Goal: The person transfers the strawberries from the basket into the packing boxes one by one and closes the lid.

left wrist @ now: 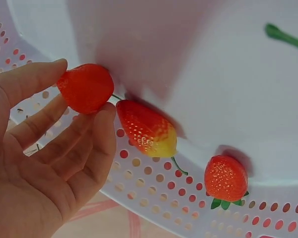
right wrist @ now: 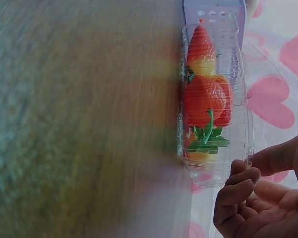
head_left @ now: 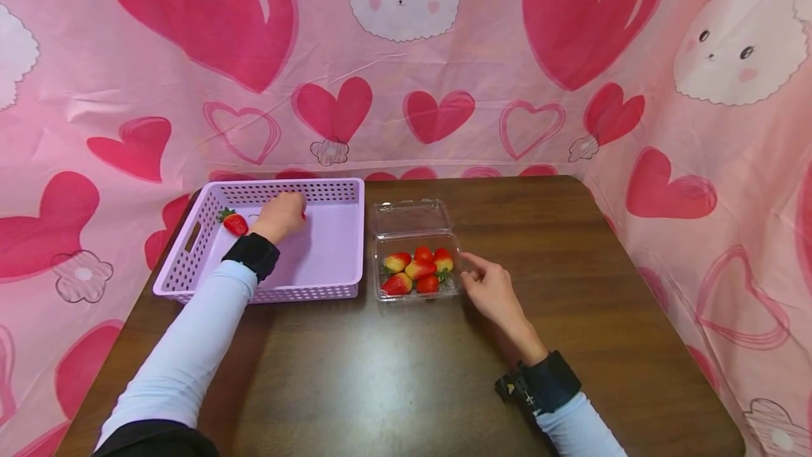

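In the purple basket (head_left: 330, 259), my left hand (head_left: 280, 216) pinches a red strawberry (left wrist: 87, 88) between thumb and fingertips, close over the basket floor. Just beside it lies a red-and-yellow strawberry (left wrist: 146, 129) with a thin green stem. A leafy-topped strawberry (head_left: 235, 223) rests near the basket's far left side. My right hand (head_left: 495, 293) grips the right rim of a clear plastic clamshell box (head_left: 415, 244) with thumb and forefinger, its other fingers curled. Several red and yellow strawberries (head_left: 420, 269) fill the box, whose lid (head_left: 412, 217) is folded back.
Basket and box stand side by side on a brown wooden table (head_left: 380, 372). A pink curtain (head_left: 482, 55) with hearts hangs right behind the table and along its sides. A green stem (left wrist: 285, 37) shows over the basket floor.
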Demonstrator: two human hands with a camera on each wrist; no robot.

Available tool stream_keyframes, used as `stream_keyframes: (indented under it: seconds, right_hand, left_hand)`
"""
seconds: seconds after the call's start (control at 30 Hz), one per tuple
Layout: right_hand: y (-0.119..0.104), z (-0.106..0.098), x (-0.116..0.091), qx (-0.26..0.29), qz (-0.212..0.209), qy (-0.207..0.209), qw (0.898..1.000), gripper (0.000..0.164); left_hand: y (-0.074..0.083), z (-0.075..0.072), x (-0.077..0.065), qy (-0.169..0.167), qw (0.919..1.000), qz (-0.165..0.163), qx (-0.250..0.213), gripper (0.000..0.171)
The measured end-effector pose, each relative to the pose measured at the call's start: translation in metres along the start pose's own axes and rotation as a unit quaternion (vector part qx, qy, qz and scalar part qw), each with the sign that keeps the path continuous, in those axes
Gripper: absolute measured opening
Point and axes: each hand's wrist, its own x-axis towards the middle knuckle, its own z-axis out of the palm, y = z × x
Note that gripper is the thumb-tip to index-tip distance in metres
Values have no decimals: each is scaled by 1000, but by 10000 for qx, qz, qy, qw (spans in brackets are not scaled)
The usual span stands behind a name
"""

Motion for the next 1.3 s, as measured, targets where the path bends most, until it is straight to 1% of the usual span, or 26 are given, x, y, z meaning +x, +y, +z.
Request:
stream_keyframes:
  seconds: [0.23,0.47,0.63,0.77,0.97,1.1,1.3]
  right_hand:
    - [0,0,0,-8,6,-15,10000,41]
    - [0,-1,-1,-22,16,-11,10000,42]
    - [-3,-1,-2,-93,-67,139,9998,41]
    - [-4,-1,-3,-87,-87,159,9998,40]
    - [-3,0,-2,-33,-47,103,9999,41]
    - [-3,-1,-2,-14,-25,86,10000,41]
    - [-2,0,-2,21,-11,61,10000,41]
  left_hand:
    - [5,-3,-2,120,9998,135,5,8]
    - [16,-8,-5,167,9997,204,4,7]
    - [25,-11,-9,240,9991,335,-69,4]
    - [27,-9,-9,298,9985,449,-85,4]
    - [32,-10,-10,240,9987,430,-154,9]
    - [41,-16,-14,202,9985,428,-259,13]
    - [53,-21,-21,207,9977,560,-311,20]
